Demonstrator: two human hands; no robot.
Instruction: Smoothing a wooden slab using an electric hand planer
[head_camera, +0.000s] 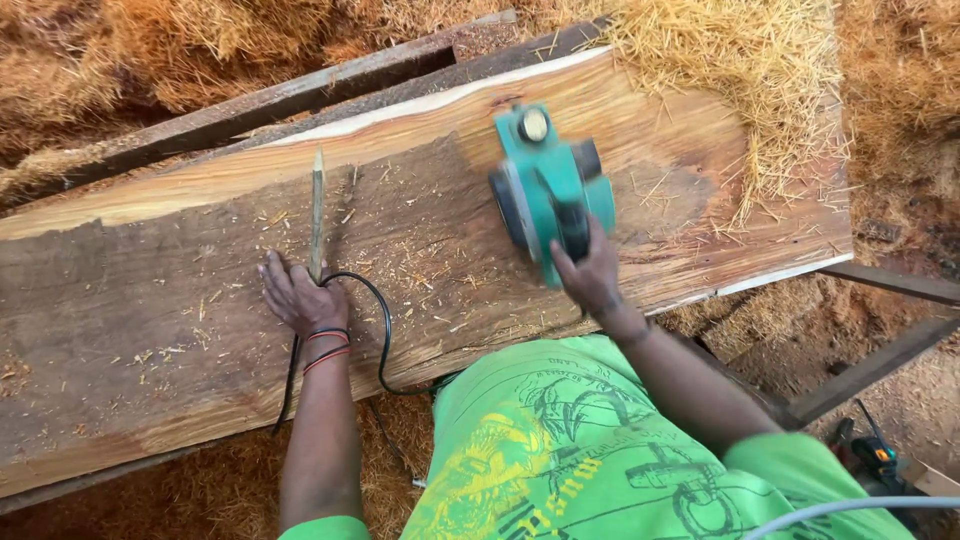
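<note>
A wide rough wooden slab (150, 300) lies across dark rails, its right part planed to a lighter reddish colour. My right hand (590, 272) grips the rear handle of a green electric planer (545, 185) that rests on the slab. My left hand (298, 298) presses flat on the slab, fingers spread, beside a thin upright wooden stick (317, 215). The planer's black cable (384, 335) loops over the slab's near edge next to my left wrist.
Heaps of straw-like wood shavings (740, 70) cover the slab's far right end and the ground around. Dark beams (300, 95) run behind the slab. Metal frame bars (880, 360) and a small orange-black tool (872, 455) lie at the lower right.
</note>
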